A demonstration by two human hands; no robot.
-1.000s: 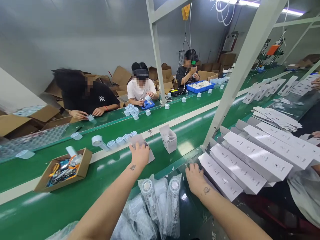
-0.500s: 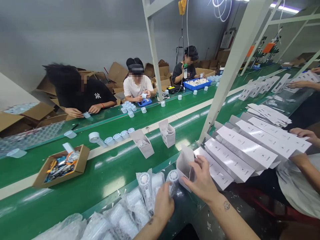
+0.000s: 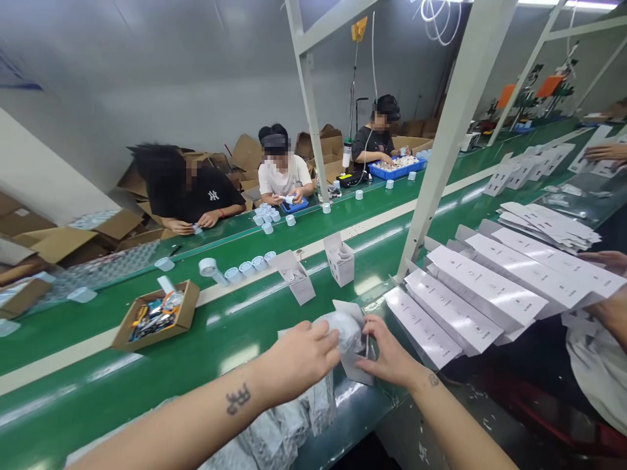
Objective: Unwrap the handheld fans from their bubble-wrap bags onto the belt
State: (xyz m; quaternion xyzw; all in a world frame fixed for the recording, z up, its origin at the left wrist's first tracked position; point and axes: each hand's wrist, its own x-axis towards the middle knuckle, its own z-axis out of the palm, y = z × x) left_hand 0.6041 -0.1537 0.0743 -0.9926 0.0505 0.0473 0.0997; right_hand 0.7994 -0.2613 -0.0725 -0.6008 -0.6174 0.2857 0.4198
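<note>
My left hand (image 3: 309, 351) is closed on a pale cylindrical device in clear plastic wrap (image 3: 343, 329). The device is at the mouth of an open white carton (image 3: 356, 371), tilted; how deep it sits I cannot tell. My right hand (image 3: 388, 351) grips the carton's right side between thumb and fingers. Below my left forearm, several more bagged devices (image 3: 321, 405) lie in a row on the near edge, partly hidden by the arm. To the right of my right hand, several flat-sided white cartons (image 3: 424, 326) lean in a row.
Two open white cartons (image 3: 340, 261) stand on the green conveyor belt (image 3: 235, 349). A cardboard box of small parts (image 3: 189, 313) is at the left. A slanted metal post (image 3: 435, 170) rises ahead. Co-workers sit across the belt; another person's hand (image 3: 607, 294) is at the right.
My left hand has lifted a wrapped device from the row and brought it up and right to the carton mouth. My right hand still grips the carton. The view has shifted slightly left.
</note>
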